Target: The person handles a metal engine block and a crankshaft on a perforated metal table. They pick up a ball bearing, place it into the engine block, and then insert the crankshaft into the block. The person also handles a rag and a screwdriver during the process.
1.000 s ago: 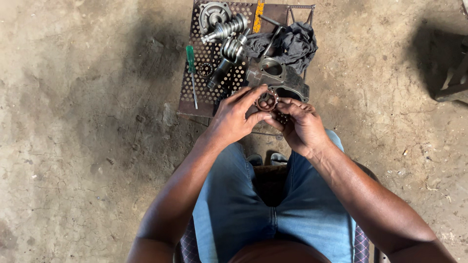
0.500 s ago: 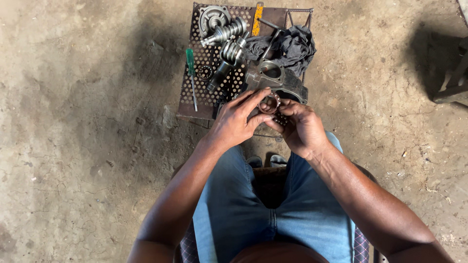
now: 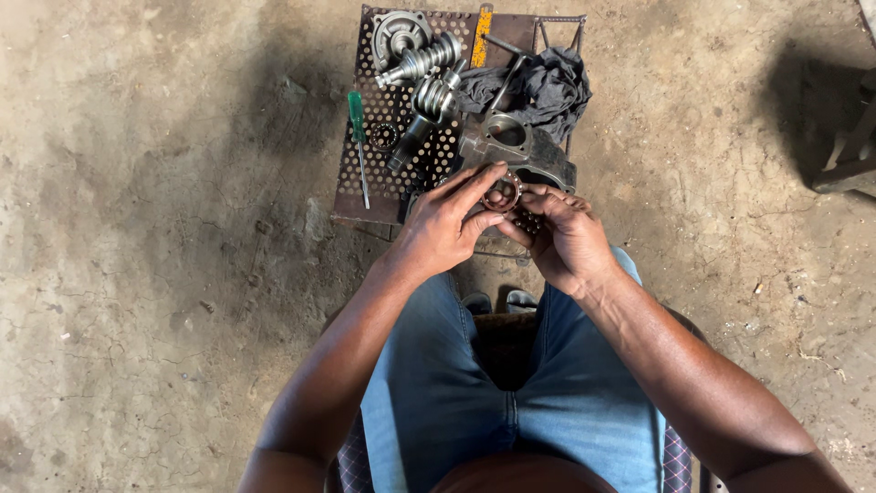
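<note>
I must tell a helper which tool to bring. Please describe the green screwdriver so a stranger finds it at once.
Find the rusty perforated metal plate on the dirt floor, before the seated person. The screwdriver lies along its left side, left of the grey spiral shafts. It alone has a green handle.

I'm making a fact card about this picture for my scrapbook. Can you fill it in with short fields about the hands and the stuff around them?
Place: cracked dirt floor, person seated
Left hand: pinches the metal ring
Right hand: holds the same ring from the other side
Metal ring: small, round, held between both hands
Perforated metal tray: rusty, on the ground
On the tray: green-handled screwdriver, grey metal housing, dark rag, worm shaft
</note>
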